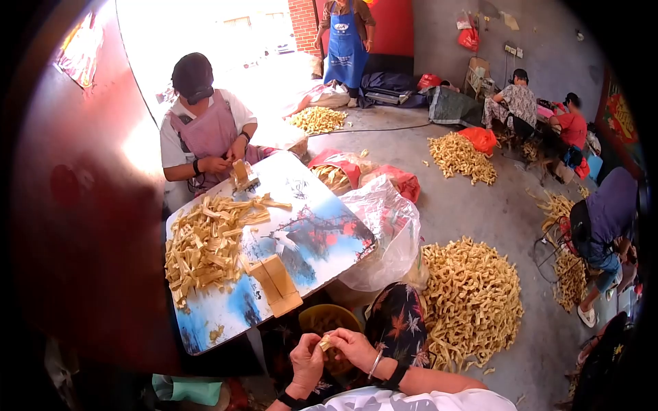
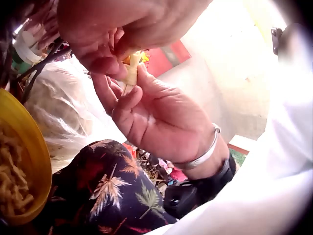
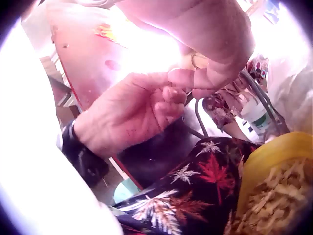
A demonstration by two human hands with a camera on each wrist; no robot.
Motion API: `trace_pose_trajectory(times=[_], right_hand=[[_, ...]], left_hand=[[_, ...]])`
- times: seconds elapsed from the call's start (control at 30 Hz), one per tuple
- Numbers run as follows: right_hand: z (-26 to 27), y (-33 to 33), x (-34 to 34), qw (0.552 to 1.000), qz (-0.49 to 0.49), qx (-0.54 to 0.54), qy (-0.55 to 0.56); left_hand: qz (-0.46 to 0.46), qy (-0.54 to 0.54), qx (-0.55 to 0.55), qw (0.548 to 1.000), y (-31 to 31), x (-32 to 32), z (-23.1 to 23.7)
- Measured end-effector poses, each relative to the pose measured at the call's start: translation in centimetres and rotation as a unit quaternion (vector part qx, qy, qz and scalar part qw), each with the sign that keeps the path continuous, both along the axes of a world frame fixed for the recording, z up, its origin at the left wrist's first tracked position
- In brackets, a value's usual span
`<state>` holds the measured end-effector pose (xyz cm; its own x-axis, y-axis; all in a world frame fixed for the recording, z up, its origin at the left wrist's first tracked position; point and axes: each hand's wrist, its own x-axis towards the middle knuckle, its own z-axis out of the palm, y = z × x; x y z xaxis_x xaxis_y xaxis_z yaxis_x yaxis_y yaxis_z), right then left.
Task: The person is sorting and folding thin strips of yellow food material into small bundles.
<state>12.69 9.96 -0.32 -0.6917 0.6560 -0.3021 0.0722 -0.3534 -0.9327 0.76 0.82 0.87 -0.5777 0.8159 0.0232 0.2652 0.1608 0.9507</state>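
Observation:
Over my lap, both hands meet at a small pale-yellow knotted strip [image 1: 325, 342]. My left hand [image 1: 306, 364] pinches one side of it between thumb and fingers. From the other side, my right hand [image 1: 356, 348], with a silver bangle at its wrist, pinches it as well. In the left wrist view the strip [image 2: 132, 71] stands upright between the fingertips of both hands. Fingers hide most of it in the right wrist view. Below the hands is a yellow basin [image 2: 40, 152] holding similar strips.
A painted table [image 1: 322, 253] bears a heap of flat strips [image 1: 205, 250] and a wooden block [image 1: 275, 284]. Right of my knee lies a large pile of knotted pieces [image 1: 473, 301], near a clear plastic bag [image 1: 384, 229]. Across the table sits a person [image 1: 209, 130]; others work farther back.

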Motion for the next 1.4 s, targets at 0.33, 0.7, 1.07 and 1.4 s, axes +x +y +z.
trace_pose_trajectory(times=[0.33, 0.7, 1.07, 1.4], right_hand=[[1.2, 0.1, 0.2, 0.911, 0.002, 0.403, -0.088], [3.4, 1.6, 0.5, 0.947, -0.005, 0.318, -0.047], [2.8, 1.5, -0.9, 0.9, -0.036, 0.427, -0.081], [1.1, 1.0, -2.8, 0.884, -0.022, 0.456, -0.099]], left_hand=[[-0.023, -0.04, -0.002, 0.999, -0.1, -0.2, 0.5], [0.006, -0.465, 0.128, 0.876, 1.7, -2.8, 2.5], [-0.065, -0.366, 0.067, 0.926, 0.1, -1.5, 0.2], [-0.104, -0.198, -0.069, 0.972, -1.2, -1.6, 0.8]])
